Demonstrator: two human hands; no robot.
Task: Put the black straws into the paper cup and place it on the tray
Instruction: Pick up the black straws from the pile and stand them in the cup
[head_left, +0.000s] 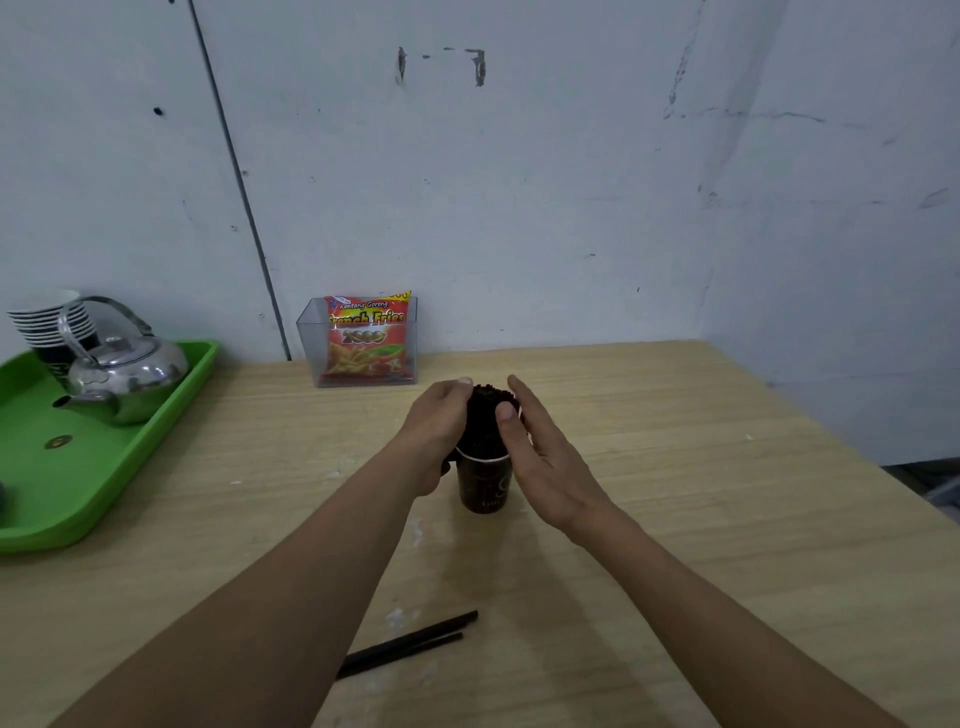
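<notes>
A dark brown paper cup (484, 488) stands upright on the wooden table (675, 519) at the centre. A thick bundle of black straws (483, 415) stands in it and sticks out above the rim. My left hand (439, 423) curls round the bundle's left side. My right hand (540, 447) has straight fingers against the bundle's right side, its thumb pressing the front. Two loose black straws (410, 644) lie on the table near the front, partly hidden behind my left forearm. The green tray (67, 483) sits at the left edge.
On the tray stand a shiny metal kettle (124, 374) and a stack of paper cups (52, 327). A clear plastic box (306, 338) with a red snack bag (366, 335) stands against the wall behind the cup. The table's right edge runs diagonally.
</notes>
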